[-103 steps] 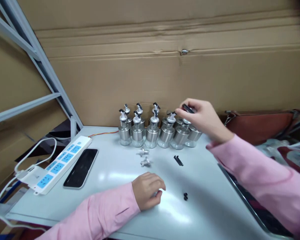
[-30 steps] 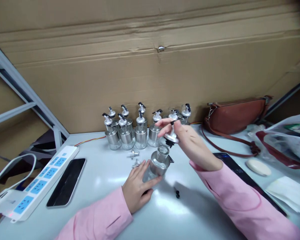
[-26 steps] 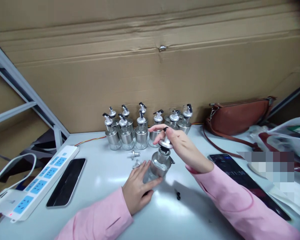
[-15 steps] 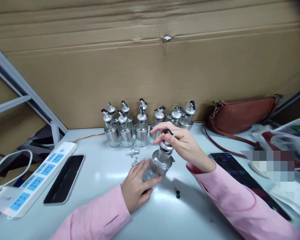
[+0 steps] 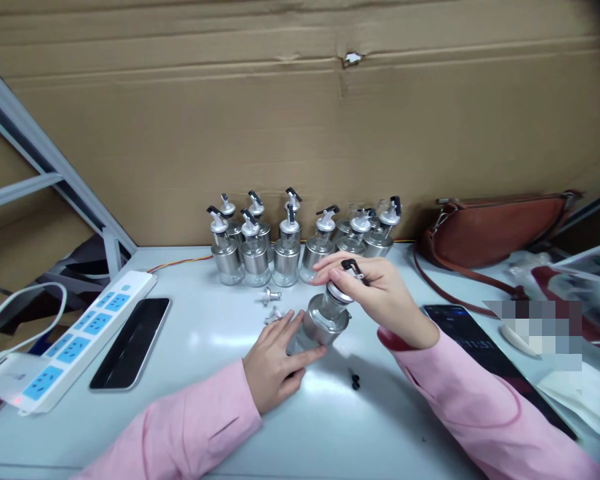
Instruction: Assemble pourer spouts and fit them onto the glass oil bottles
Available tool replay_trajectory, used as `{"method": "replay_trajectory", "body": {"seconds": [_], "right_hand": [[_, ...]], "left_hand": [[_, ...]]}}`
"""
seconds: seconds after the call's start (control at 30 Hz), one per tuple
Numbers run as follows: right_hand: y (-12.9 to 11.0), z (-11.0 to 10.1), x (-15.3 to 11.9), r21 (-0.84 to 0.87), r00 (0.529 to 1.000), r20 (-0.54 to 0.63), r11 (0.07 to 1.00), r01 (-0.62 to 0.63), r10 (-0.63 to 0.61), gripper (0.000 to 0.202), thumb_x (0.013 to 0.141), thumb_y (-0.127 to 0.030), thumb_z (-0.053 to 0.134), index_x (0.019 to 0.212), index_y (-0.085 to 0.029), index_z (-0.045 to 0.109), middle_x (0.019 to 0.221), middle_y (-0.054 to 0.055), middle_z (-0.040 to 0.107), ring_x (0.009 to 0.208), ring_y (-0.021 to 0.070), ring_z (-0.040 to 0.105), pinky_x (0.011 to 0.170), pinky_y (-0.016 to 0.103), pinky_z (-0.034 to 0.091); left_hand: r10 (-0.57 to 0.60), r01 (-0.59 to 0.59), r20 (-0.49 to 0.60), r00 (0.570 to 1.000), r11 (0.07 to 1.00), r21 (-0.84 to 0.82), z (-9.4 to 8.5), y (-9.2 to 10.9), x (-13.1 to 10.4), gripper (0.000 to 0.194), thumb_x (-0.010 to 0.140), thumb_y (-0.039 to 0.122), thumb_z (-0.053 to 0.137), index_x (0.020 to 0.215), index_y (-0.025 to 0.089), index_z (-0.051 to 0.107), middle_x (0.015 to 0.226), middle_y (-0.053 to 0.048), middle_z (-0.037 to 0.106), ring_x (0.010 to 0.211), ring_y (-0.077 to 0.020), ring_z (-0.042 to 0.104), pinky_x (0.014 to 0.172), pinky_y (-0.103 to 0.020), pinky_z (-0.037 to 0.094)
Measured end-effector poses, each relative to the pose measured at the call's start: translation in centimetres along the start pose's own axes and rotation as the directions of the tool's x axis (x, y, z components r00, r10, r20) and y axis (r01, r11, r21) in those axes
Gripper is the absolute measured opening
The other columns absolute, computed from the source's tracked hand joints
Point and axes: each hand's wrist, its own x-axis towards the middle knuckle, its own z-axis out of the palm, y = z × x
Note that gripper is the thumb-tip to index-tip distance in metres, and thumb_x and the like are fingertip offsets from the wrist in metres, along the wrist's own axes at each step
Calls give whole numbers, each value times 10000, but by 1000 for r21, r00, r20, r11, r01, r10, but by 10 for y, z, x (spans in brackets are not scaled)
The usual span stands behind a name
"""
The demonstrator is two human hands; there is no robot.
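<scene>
A glass oil bottle (image 5: 325,328) with a steel band leans tilted just above or on the table. My right hand (image 5: 375,283) is closed round the silver pourer spout (image 5: 339,293) in its neck, the black flap of the spout showing between the fingers. Low on the bottle's body, my left hand (image 5: 280,363) grips it with fingers stretched along its sides. Beyond the left fingertips lie two loose pourer spouts, one nearer (image 5: 275,315) and one farther (image 5: 270,296). Small black pieces (image 5: 355,382) rest on the table in front of the bottle.
Several fitted bottles (image 5: 286,261) stand in rows along the cardboard wall (image 5: 205,133). To the left lie a power strip (image 5: 87,340) and a dark phone (image 5: 131,343). At right are another phone (image 5: 500,367) under my forearm, a brown bag (image 5: 495,230) and plastic wrapping.
The bottle has tilted slightly more toward the right, with my right hand still on its spout. My left hand keeps its place on the body. The whole view has shifted a little.
</scene>
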Motion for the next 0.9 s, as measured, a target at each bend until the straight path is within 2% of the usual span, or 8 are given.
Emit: {"method": "replay_trajectory", "body": {"seconds": [0.27,0.5,0.6,0.7,0.77,0.8,0.9], "right_hand": [[-2,-3,1,-68,990,124,996,-64,72,240,834,-271,520,701,-173,694,727,48,724,668,172,654,587,264,477],[-9,-7,4,-139,978,206,990,22,7,245,845,-255,496,716,-158,680,684,40,709,608,141,630,556,230,466],[-5,-8,6,-233,982,188,971,54,-10,265,866,-299,487,742,-155,672,719,53,698,651,155,633,595,243,474],[6,-8,6,-392,995,89,916,85,-54,273,890,-360,460,971,-169,638,844,68,680,761,188,637,687,288,492],[16,-6,5,-502,993,-5,859,96,-114,435,888,-432,437,1248,-189,465,1005,97,626,871,225,616,744,343,499],[21,-5,4,-555,988,-44,826,98,-147,548,864,-481,452,1324,-198,367,1052,112,587,893,244,602,745,368,505],[35,-1,2,-661,965,-52,734,158,-255,738,794,-522,530,1395,-226,221,1088,127,488,886,267,572,727,409,521]], "left_hand": [[-4,4,-1,1000,1000,-6,-2,2,2,580,732,119,527,1265,337,453,1480,-93,182,1303,-364,294,958,-520,369],[4,-3,8,1000,1000,-12,-1,0,1,600,725,112,525,1272,343,441,1503,-66,114,1315,-354,282,985,-501,351],[-9,10,21,1000,1000,-17,-1,0,1,606,726,119,528,1284,334,425,1509,-61,83,1325,-361,258,982,-510,356],[-34,36,43,998,999,-39,-4,0,1,581,738,127,524,1285,295,424,1510,-76,66,1339,-357,228,983,-502,365],[-45,48,54,998,997,-60,-7,2,2,538,746,122,515,1262,261,447,1506,-92,81,1348,-341,215,994,-489,362],[-47,50,58,997,996,-67,-8,2,2,516,748,119,510,1246,246,460,1502,-100,97,1350,-333,212,1000,-485,359],[-41,45,62,997,996,-73,-10,4,4,469,749,116,503,1206,220,485,1488,-121,140,1350,-319,214,1004,-481,356]]}}
